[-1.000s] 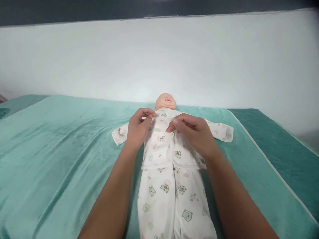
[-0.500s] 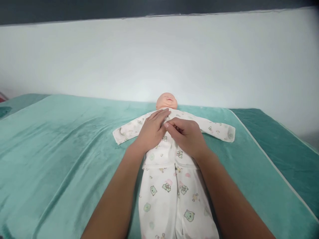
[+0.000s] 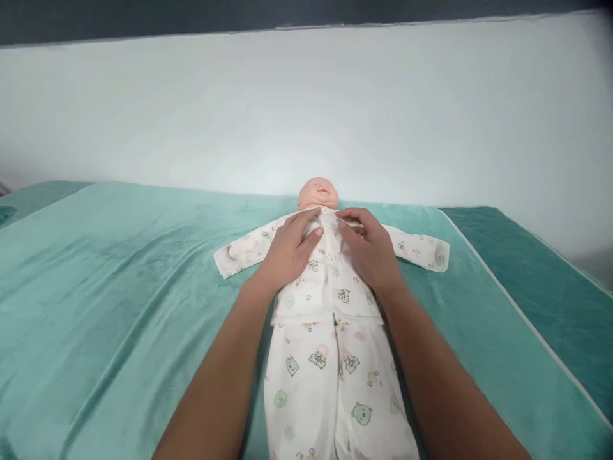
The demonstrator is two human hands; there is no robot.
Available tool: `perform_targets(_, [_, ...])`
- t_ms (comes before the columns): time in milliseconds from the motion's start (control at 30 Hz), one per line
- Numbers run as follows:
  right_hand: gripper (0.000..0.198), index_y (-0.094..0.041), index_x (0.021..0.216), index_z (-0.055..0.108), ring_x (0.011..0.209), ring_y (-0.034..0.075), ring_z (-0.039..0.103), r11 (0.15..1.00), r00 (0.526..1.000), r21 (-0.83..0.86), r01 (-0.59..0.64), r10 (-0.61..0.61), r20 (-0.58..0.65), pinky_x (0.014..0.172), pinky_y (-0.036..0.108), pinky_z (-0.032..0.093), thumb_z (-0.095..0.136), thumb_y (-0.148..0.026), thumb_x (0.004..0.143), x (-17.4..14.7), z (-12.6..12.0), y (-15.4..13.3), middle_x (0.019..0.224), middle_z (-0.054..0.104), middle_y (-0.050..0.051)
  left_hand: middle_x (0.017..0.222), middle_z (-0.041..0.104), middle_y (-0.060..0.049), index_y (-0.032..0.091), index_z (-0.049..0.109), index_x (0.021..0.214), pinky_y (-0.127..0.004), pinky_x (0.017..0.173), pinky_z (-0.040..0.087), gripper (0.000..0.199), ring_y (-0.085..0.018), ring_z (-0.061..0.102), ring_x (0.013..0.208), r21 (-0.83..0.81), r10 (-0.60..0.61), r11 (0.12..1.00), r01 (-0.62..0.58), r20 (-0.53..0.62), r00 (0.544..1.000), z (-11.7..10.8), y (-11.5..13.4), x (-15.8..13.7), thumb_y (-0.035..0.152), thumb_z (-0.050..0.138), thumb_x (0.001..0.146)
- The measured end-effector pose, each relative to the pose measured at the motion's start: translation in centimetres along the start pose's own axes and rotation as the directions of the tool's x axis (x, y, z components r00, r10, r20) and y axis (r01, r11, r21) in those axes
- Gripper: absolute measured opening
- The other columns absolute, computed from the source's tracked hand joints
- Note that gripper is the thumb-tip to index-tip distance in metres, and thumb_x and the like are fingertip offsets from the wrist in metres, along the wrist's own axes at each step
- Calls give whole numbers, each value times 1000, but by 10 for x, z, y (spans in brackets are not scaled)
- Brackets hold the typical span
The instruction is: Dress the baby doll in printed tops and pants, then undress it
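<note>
A baby doll [image 3: 318, 193] lies on its back, its head toward the wall. It wears a white baby shirt [image 3: 330, 291] with printed bears, both sleeves spread sideways, and matching trousers [image 3: 306, 390]. Several buttons run down the shirt's front. My left hand [image 3: 290, 249] rests on the left side of the chest, fingers stretched and thumb apart near the button line. Across from it, my right hand [image 3: 371, 246] lies on the right side of the chest, fingers bent and apart, fingertips at the upper front edge. Nothing is visible in either hand. Both palms are hidden.
A pale green plush blanket [image 3: 143, 287] with some folds lies under the doll. Darker green cloth [image 3: 541, 281] shows beyond its right edge. A white wall [image 3: 306, 108] stands right behind, with a dark band along its top.
My right hand has let go of its pinch at the middle of the shirt front and moved slightly right and up. The left thumb has spread. The shirt's button line now shows between my hands.
</note>
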State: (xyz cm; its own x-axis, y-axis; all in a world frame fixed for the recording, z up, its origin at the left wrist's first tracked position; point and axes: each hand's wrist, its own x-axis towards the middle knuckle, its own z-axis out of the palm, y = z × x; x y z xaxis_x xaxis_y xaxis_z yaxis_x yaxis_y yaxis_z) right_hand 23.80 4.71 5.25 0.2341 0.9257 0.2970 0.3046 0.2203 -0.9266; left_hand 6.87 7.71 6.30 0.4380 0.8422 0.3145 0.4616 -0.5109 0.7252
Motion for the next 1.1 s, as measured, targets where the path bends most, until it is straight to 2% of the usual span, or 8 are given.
perform_targets(100, [36,-28,124,59,126,25,49,989,993,-118,89,-80,82,105,45,42,55,-33,89,2,-1,4,134,58,5,151,47,-5,26,47,141,-41,119,31,46,-23,39,142,-10,-5,1000,5,4,1000,0,0,0,42,40,99])
perform_targets(167, [40,-28,131,55,134,24,43,974,977,-155,166,-142,158,114,47,32,52,-32,91,3,-2,3,140,55,4,151,47,-4,26,47,141,-41,118,31,46,-23,40,142,-18,-8,1000,8,5,1000,0,1,0,42,40,99])
perform_targets(467, [39,-25,132,57,134,26,44,930,952,-257,261,-203,230,113,48,33,46,-35,96,3,-3,-1,140,56,5,151,47,-4,26,47,141,-41,118,32,46,-23,40,141,-23,-2,1000,2,-9,1000,1,1,0,42,41,98])
perform_targets(667, [42,-25,135,55,137,25,41,928,930,-238,288,-212,299,116,47,31,44,-37,96,4,-4,0,144,53,3,151,47,-2,28,46,142,-39,119,33,47,-22,41,141,11,-2,1000,2,-29,1000,2,0,0,40,42,98])
perform_targets(800, [40,-28,130,59,132,25,47,973,969,-141,181,-152,193,113,46,36,50,-43,94,7,-7,9,140,57,3,147,52,-2,27,52,138,-39,116,37,44,-22,46,137,-44,-27,999,24,-71,997,5,-7,4,42,43,97])
perform_targets(900, [43,-26,129,60,129,27,51,972,993,-206,117,-109,50,112,48,38,47,-47,94,12,-13,29,138,58,6,141,58,-4,24,56,134,-41,114,39,44,-22,52,131,-6,-53,999,53,-186,981,6,-24,3,41,36,98])
perform_targets(1000, [49,-18,132,58,134,29,47,894,990,-435,109,-135,-30,115,51,31,41,-46,96,14,-26,59,141,55,12,139,60,-9,18,56,134,-44,115,37,46,-24,52,130,210,-39,972,103,-291,956,2,-50,-10,33,31,98])
perform_targets(1100, [48,-20,136,55,139,31,40,739,988,-667,94,-153,-30,118,56,22,39,-43,97,8,-51,88,147,50,11,150,49,-10,16,51,139,-50,121,26,51,-27,41,140,476,-36,862,175,-285,958,-9,-72,-36,18,38,89])
